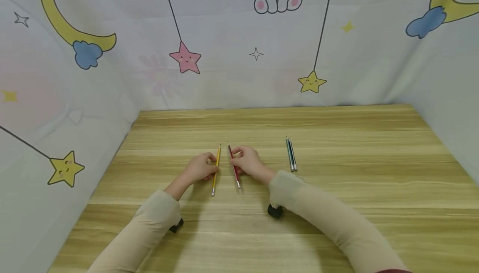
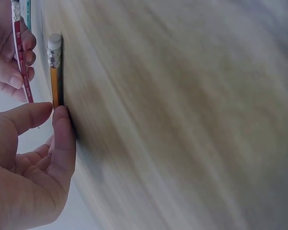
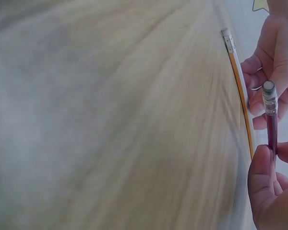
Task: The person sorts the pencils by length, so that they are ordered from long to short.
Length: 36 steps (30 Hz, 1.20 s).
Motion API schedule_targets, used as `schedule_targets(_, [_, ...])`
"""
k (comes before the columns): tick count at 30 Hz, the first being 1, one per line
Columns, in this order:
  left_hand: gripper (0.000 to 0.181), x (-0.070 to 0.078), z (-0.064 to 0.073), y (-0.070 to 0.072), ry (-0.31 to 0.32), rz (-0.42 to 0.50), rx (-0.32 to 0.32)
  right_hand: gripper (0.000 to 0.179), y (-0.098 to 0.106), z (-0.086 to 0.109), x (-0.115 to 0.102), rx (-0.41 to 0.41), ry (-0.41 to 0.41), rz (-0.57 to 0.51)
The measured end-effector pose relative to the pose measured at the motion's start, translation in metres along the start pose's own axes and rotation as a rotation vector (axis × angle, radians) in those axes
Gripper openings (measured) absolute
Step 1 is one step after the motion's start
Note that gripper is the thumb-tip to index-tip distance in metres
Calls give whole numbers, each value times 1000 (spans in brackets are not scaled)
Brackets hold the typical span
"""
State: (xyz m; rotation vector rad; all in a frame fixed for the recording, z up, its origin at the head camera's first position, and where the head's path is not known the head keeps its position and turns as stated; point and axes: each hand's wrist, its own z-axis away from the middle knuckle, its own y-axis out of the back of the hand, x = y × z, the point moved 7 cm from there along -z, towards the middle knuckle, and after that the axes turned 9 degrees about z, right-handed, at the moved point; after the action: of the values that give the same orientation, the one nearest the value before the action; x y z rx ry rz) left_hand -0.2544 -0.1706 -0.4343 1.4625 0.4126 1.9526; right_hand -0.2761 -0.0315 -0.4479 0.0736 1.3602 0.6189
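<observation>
A yellow pencil (image 1: 216,173) with a white eraser points away from me near the middle of the table. My left hand (image 1: 200,167) pinches it between thumb and finger; the left wrist view shows its eraser end close to the tabletop. Just to the right, my right hand (image 1: 248,162) pinches a dark red pencil (image 1: 235,169) between thumb and fingers. In the right wrist view the red pencil's eraser end (image 3: 269,96) sticks up out of the fingertips. The two pencils are apart, their tips closer together than their eraser ends.
Two more pencils, one green (image 1: 290,154) and one dark (image 1: 293,155), lie side by side to the right of my right hand. Wood-grain tabletop (image 1: 239,239) spreads around them. A printed cloth (image 1: 232,27) hangs behind and along the sides.
</observation>
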Motion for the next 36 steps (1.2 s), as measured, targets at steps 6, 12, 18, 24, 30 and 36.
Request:
schedule_targets(6, [31,-1,-1,-1,8,-6,-5,27,-6,-4,-3,-24,-14,28])
schedule_targets(12, [31,1,-1,0,-4,-11,5,25,-9,-6,-6,-35,-10,103])
schedule_targets(18, [30,1,0,0,-6,-11,20,24,-11,-8,-12,-33,18,257])
schedule_targets(24, [30,1,0,0,5,-7,7,23,-15,-8,-19,-21,38,380])
schedule_targets(30, [30,1,1,1,9,-16,6,30,-20,-7,-19,-32,0,382])
schedule_targets(36, [30,2,1,0,-7,-9,9,32,-23,-6,-14,-29,-22,302])
